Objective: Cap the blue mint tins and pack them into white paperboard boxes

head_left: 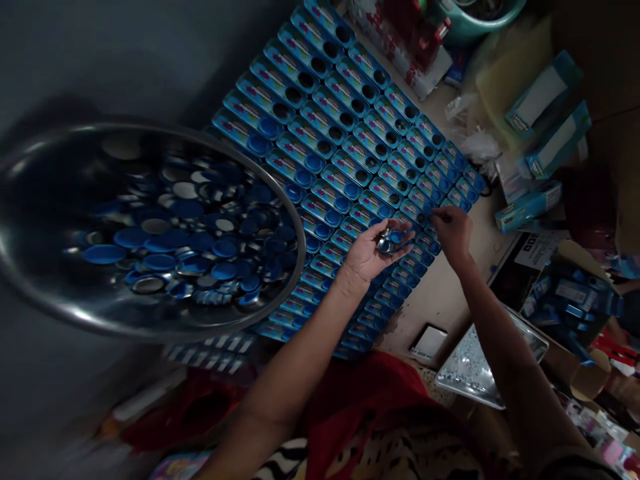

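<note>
Rows of blue boxes with printed tops lie side by side across the surface. Many have a blue disc at one end; others show a dark round hole there. My left hand is palm up over them, fingers loosely curled, holding several small blue and silver round caps. To its right, my right hand is closed in a pinch just above the boxes at the right edge of the rows. Whatever lies between its fingertips is too small and dark to make out.
A large metal bowl full of blue and silver discs stands close on the left. On the right are a metal tray of small bits, a small white-topped box, loose blue cartons and plastic bags. A teal basin stands at the back.
</note>
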Demonstrator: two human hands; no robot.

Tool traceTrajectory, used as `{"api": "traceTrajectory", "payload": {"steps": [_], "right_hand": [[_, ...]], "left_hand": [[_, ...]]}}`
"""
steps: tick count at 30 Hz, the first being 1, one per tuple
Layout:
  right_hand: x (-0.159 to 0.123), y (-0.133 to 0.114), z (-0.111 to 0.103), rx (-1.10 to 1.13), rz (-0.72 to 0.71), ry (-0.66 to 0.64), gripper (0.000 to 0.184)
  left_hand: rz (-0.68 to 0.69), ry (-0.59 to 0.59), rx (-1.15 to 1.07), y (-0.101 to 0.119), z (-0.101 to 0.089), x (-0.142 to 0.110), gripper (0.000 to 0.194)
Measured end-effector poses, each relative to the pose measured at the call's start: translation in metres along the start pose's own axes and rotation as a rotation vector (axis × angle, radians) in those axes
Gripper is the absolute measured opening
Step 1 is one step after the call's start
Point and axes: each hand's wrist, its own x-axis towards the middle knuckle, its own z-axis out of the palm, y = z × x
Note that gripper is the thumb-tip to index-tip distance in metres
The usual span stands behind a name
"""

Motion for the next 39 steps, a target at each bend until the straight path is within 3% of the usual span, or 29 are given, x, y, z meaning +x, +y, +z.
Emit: {"api": "traceTrajectory", "payload": {"steps": [6, 11, 14, 18, 21, 23, 28, 32, 35, 39], "right_hand": [[0.034, -0.011, 0.011, -0.368, 0.029, -0.186, 0.011], [0.051, -0.013, 0.003, -0.457, 0.035, -0.247, 0.016], [0.042, -0.021, -0.003, -0.488, -0.034, -0.276, 0.01], [0.005, -0.045, -0.001, -0.236, -0.322, -0.215, 0.016], [-0.017, -0.056, 0.008, -0.037, -0.654, -0.311, 0.032], [-0.022, -0.057, 0.015, -0.012, -0.762, -0.397, 0.043], [-0.016, -0.046, 0.023, 0.026, -0.592, -0.473, 0.028], [-0.014, -0.041, 0.022, 0.204, -0.455, -0.442, 0.021], [-0.014, -0.041, 0.021, 0.358, -0.353, -0.415, 0.013], [-0.009, -0.039, 0.019, 0.549, -0.249, -0.389, 0.021]], "left_hand": [[0.128, -0.067, 0.014, 0.024, -0.008, -0.001, 0.028], [0.093, -0.103, 0.042, 0.027, -0.006, -0.001, 0.031], [0.082, -0.091, 0.042, 0.023, -0.004, -0.005, 0.035], [0.047, -0.053, 0.062, 0.021, -0.009, -0.007, 0.036], [0.029, 0.053, 0.031, 0.019, -0.014, -0.003, 0.029], [0.007, 0.107, 0.001, 0.017, -0.015, -0.001, 0.031], [-0.027, 0.1, 0.03, 0.012, -0.019, -0.005, 0.041], [0.013, 0.096, 0.044, 0.009, -0.023, -0.005, 0.022], [0.047, 0.158, 0.057, 0.008, -0.019, -0.003, 0.01], [0.103, 0.164, 0.068, 0.016, -0.008, -0.006, 0.009]]}}
